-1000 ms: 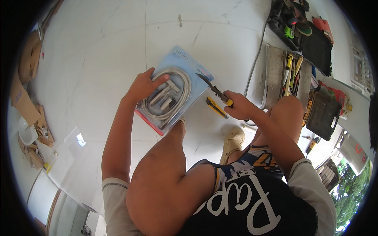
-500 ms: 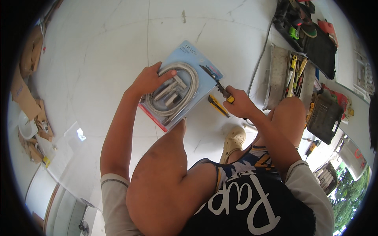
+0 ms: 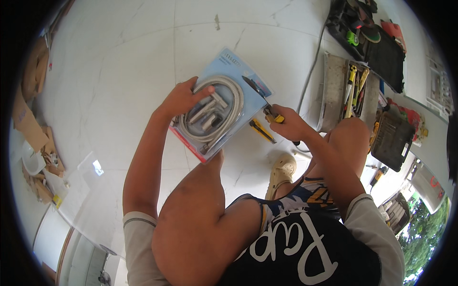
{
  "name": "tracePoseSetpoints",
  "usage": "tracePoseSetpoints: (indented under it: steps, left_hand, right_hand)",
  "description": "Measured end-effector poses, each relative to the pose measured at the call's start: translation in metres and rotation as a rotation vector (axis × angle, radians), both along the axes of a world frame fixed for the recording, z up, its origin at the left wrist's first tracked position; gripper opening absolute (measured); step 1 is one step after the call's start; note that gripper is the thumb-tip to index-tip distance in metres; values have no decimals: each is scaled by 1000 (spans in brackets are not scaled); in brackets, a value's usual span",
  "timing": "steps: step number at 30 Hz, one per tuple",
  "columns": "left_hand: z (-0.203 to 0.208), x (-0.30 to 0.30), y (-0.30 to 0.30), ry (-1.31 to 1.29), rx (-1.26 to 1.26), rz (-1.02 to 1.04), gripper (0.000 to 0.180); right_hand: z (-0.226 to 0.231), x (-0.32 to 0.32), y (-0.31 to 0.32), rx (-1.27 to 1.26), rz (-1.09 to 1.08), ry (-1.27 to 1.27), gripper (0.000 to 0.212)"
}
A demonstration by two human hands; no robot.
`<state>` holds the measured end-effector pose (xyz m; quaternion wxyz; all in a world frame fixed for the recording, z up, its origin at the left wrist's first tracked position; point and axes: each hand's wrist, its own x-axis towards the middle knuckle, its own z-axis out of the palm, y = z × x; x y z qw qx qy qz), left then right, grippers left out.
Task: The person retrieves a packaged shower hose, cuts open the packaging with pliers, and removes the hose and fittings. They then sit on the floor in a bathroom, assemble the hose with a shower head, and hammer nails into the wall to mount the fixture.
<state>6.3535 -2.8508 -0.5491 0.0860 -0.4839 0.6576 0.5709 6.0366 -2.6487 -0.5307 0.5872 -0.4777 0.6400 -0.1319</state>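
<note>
My left hand (image 3: 180, 99) grips the left edge of a blister pack (image 3: 220, 104) with a blue backing card, a coiled metal hose and chrome fittings inside. The pack is held up above my left knee (image 3: 198, 190). My right hand (image 3: 287, 125) is closed on pliers (image 3: 261, 99) with yellow-and-black handles, and their dark jaws touch the pack's right edge. A yellow utility knife (image 3: 262, 131) lies on the floor just below the pack and beside my right hand.
White tiled floor (image 3: 119, 71) all around. A grey tool tray (image 3: 334, 90) with screwdrivers sits at the right, a black tool bag (image 3: 372, 38) beyond it, a dark tool case (image 3: 393, 138) lower right. Cardboard scraps (image 3: 33, 138) lie at the left. A cable (image 3: 310, 71) runs across the floor.
The pack has been lifted and turned slightly toward me. My right hand has brought the pliers against the pack's right edge.
</note>
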Motion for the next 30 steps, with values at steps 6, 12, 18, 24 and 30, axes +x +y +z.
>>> tracePoseSetpoints:
  steps: [6,12,18,24,30]
  left_hand:
    - [7,-10,-7,-23,-47,-77,91]
    - [15,-3,-19,-98,-114,-138,91]
    - [20,-2,-25,-38,-65,-132,88]
    - [26,-7,-18,-103,-102,-162,79]
    - [22,-4,-17,-25,-21,-186,82]
  right_hand:
    - [6,2,-12,-21,20,176,31]
    - [13,7,-25,16,41,214,26]
    - [3,4,-29,9,13,100,35]
    - [3,2,-33,102,28,76,37]
    - [8,12,-35,47,23,154,32]
